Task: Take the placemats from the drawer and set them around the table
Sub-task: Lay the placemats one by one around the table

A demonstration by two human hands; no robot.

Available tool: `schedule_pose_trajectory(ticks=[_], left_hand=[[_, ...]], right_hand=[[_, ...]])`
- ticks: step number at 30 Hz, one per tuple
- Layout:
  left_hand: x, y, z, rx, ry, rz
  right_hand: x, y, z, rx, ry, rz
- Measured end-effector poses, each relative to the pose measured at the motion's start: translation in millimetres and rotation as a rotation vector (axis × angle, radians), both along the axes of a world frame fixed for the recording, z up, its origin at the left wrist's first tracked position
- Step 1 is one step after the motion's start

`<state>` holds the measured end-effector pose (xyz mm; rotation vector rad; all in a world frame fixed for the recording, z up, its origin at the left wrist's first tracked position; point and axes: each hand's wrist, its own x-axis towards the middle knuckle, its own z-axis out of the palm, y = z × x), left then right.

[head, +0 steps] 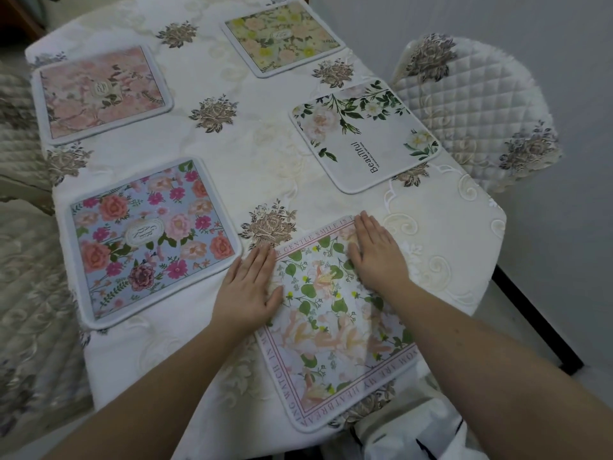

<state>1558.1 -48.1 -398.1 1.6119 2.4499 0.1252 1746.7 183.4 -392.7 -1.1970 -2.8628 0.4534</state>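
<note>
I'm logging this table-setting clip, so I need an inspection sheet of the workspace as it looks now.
Surface: table under a cream embroidered cloth.
Job's things: five floral placemats lie flat: pink mat, yellow mat, blue mat, white "Beautiful" mat, lettered mat nearest the person, askew to the table edge.
Clutter: nothing seen.
Grippers: left hand and right hand rest flat, fingers straight, on the lettered mat.
Cables: nothing seen.
Surroundings: quilted chair at the right side, covered seating at the left, a wall behind the chair.
</note>
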Motion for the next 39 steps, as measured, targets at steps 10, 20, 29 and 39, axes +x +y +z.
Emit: schedule_pose_trajectory(ticks=[10,20,29,39], left_hand=[[1.4,-29.3,18.3,0.001,-0.035,0.082],[62.2,11.2,2.0,0.012,-0.03,-0.063],[60.0,9.7,4.5,-0.001,-0.058,-0.053],[28.8,-20.4,5.5,-0.003,-0.049,-0.111]], right_hand=[[41.4,-15.8,13.1,-0.002,0.088,-0.088],[-9.8,-109.5,0.0,-0.047,0.034,-0.05],[70.5,-75.3,3.2,-0.015,-0.03,-0.129],[122.9,-60.1,-0.7,0.018,-0.03,-0.234]])
